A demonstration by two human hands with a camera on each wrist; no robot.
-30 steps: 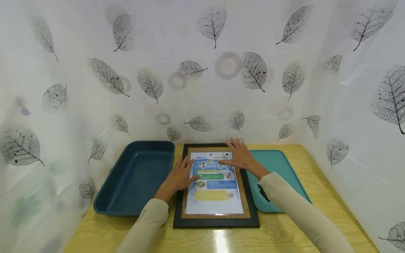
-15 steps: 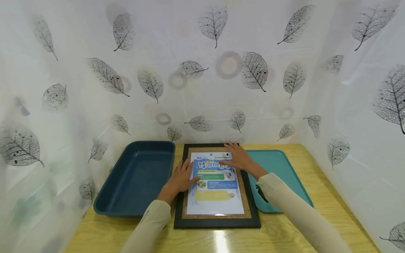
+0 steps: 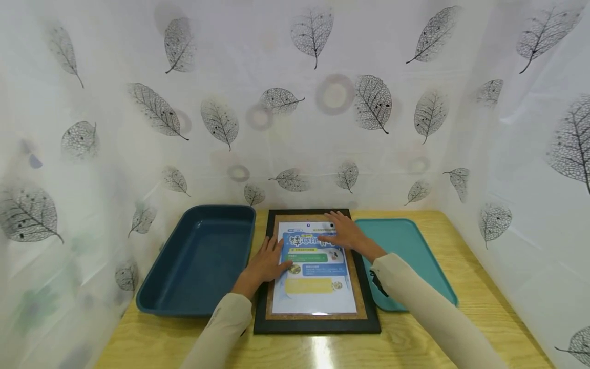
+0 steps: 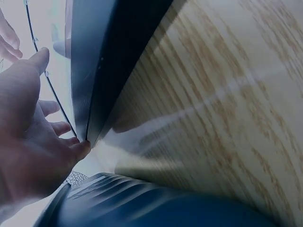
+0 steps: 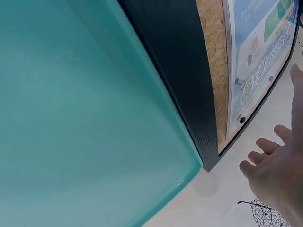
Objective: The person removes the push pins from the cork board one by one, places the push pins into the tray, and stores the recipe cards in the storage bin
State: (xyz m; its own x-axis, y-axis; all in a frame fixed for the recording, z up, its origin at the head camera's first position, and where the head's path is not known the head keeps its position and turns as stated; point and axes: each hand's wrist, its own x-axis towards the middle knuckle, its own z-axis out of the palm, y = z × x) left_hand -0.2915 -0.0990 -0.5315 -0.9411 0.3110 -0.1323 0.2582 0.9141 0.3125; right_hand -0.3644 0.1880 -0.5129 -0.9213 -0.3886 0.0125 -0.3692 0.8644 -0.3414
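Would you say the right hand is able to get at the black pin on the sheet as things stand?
Probably yes: the right hand, holding nothing, is close to the black pin, and nothing seems to cover it or stand in the way.

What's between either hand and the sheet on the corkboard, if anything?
Nothing visible. The right hand is over the sheet's upper right, the left hand at its left edge; contact is unclear. The dark blue tray and teal tray flank the corkboard, off the sheet.

2 hands (image 3: 264, 263) (image 3: 345, 232) apart, fingers (image 5: 268, 146) spread.
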